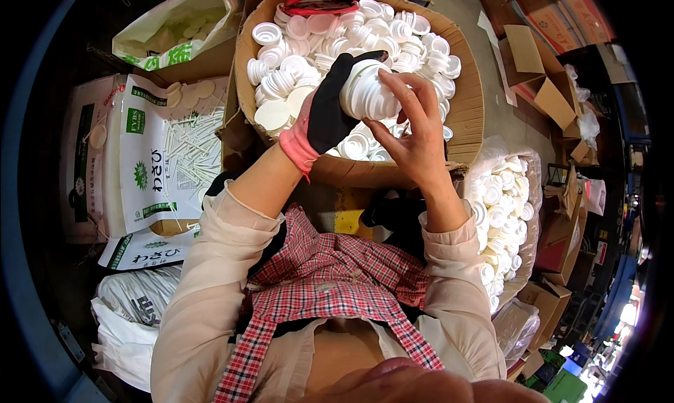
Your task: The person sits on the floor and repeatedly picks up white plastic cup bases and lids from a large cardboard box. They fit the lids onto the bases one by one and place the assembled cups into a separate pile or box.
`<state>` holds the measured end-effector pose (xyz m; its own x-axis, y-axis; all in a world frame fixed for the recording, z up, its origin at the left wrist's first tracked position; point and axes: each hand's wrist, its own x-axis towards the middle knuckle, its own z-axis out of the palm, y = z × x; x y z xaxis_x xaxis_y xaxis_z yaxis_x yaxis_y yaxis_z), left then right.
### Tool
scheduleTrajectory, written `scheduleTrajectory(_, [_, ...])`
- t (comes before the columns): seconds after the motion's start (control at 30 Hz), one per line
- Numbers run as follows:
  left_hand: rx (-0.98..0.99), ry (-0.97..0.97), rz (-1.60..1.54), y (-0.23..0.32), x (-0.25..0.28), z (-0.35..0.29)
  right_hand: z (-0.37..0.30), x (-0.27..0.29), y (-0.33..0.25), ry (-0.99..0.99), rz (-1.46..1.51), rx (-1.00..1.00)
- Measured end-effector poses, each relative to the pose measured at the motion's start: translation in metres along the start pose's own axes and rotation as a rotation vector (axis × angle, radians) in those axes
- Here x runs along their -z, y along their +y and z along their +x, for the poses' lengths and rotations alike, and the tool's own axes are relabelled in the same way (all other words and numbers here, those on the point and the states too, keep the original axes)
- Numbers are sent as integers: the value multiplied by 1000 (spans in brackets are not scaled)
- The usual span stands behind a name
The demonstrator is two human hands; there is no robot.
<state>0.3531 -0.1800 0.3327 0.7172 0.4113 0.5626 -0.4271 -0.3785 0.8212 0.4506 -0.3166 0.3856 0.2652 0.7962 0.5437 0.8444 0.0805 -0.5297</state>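
Note:
My left hand (328, 111), in a black glove with a pink cuff, is closed around a white ridged plastic cap (368, 93). At the cap's right side, the bare fingers and thumb of my right hand (420, 136) grip it. Both hands are above a large cardboard box (462, 87) filled with loose white caps (288, 86), some of them ridged and some flat discs. A red-rimmed pouch (319, 1) lies on the heap at the box's far side.
To the left, thin white sticks (193, 147) lie on a printed sheet (144, 171). Behind them stands an open bag (175, 27) with pale discs. A clear plastic bag (530, 192) of white parts is at my right, near open cartons (537, 73).

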Motion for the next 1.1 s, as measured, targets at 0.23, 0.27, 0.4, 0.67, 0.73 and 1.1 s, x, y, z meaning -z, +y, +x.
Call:
scheduleTrajectory(0.23, [21,-15,-88,-6,0,-2,0,0,-2,-8,-1,-28])
scheduleTrajectory(0.27, [185,4,-440,-5,0,-3,-1,0,-2,-13,2,-38])
scheduleTrajectory(0.4, [473,38,-869,16,-2,2,0,2,1,-49,-19,-53])
scheduleTrajectory(0.67, [290,-133,-492,16,-18,3,6,-15,19,281,823,-674])
scheduleTrajectory(0.73, [261,-165,-414,10,-19,-3,6,-20,21,335,676,-702])
scheduleTrajectory(1.1, [734,-17,-309,-15,-28,-17,-1,-28,57,315,715,-627])
